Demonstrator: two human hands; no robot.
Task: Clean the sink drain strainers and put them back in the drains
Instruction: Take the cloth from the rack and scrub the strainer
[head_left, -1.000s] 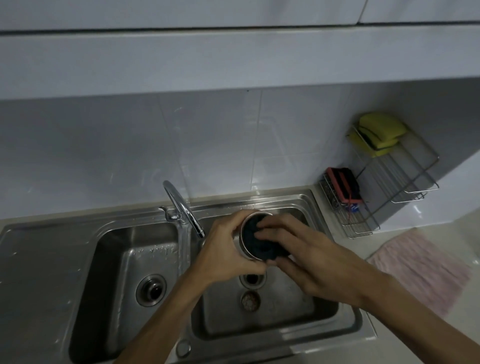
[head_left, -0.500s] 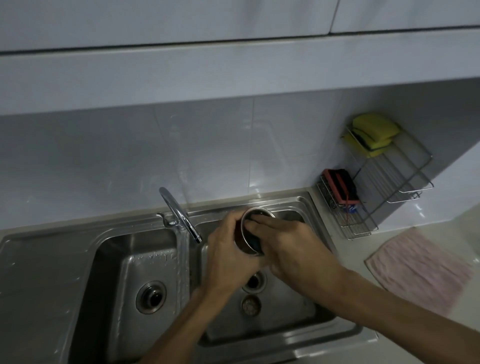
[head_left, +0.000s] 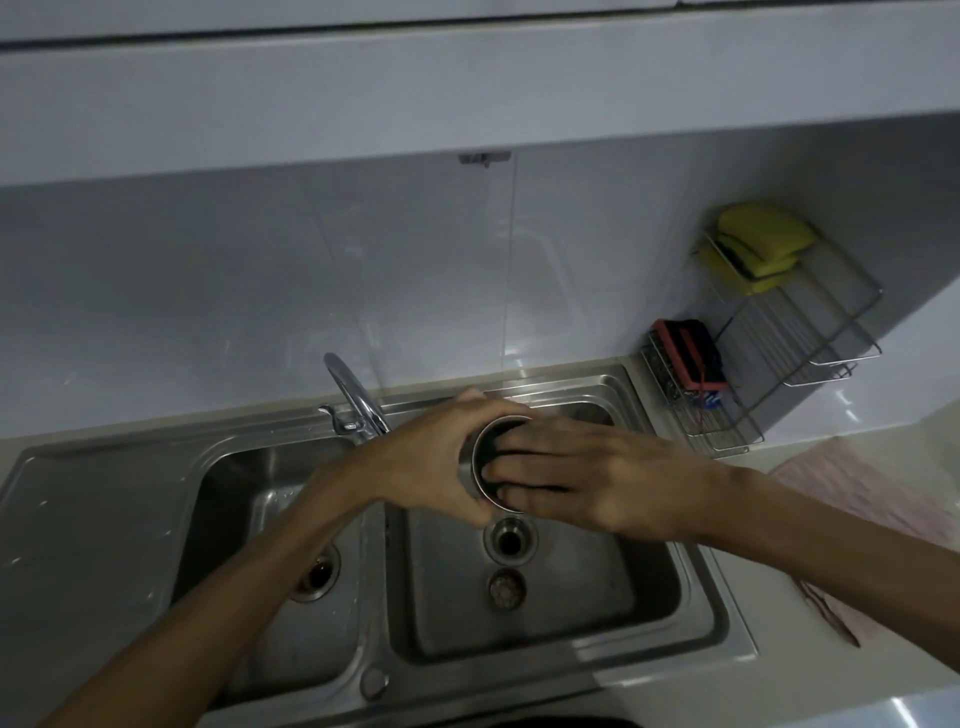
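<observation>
My left hand (head_left: 431, 457) grips a steel basket strainer (head_left: 491, 441) from the left, holding it above the right sink bowl (head_left: 587, 587) with its mouth turned toward me. The fingers of my right hand (head_left: 587, 478) press a dark scrub pad (head_left: 501, 470) inside the strainer. Directly below, the right drain (head_left: 510, 540) stands open with no strainer in it. A small round perforated piece (head_left: 505, 587) lies on the bowl floor just in front of that drain. The left bowl's drain (head_left: 318, 571) is partly hidden by my left forearm.
A chrome faucet (head_left: 358, 402) rises between the bowls, just left of my left hand. At the right stands a wire rack (head_left: 769, 364) with yellow sponges (head_left: 758, 244) on top and a red-and-black scrubber (head_left: 691, 356) below. A pink cloth (head_left: 872, 499) lies on the counter.
My right fingers have pushed deeper into the strainer with the pad, and both hands have shifted slightly toward the back of the sink. The camera view moved a little.
</observation>
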